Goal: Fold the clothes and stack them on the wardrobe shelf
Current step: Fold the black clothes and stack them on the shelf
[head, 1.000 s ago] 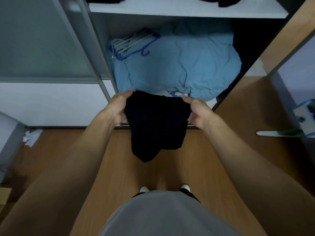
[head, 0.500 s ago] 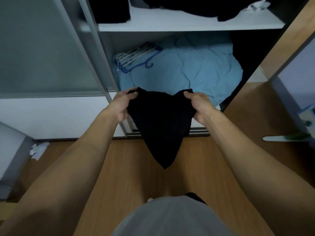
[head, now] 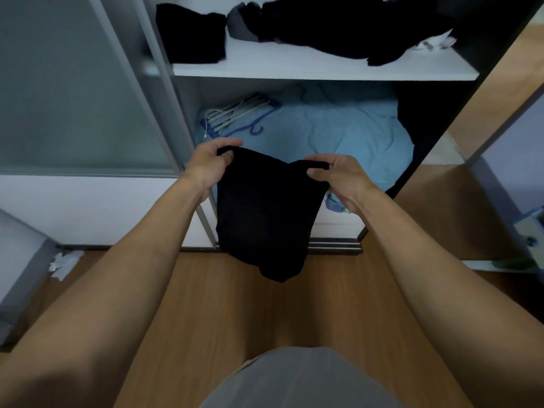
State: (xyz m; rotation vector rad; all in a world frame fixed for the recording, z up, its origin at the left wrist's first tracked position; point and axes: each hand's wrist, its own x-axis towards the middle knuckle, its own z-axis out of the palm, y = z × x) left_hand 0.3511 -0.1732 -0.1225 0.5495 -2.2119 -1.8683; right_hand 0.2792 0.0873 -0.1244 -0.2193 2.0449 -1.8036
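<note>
A black garment hangs in the air in front of the open wardrobe, partly folded, its lower end drooping toward the floor. My left hand pinches its upper left corner and my right hand pinches its upper right corner. Above, the white wardrobe shelf carries a folded black stack at its left and a loose heap of dark clothes across the middle and right.
The lower compartment holds a crumpled light blue blanket with a bundle of hangers on its left. A sliding door frame stands to the left. Wooden floor lies below, with white paper scraps at the left.
Both hands have lifted the black garment higher in front of the wardrobe, and the view has tilted up so the upper shelf with its dark clothes shows.
</note>
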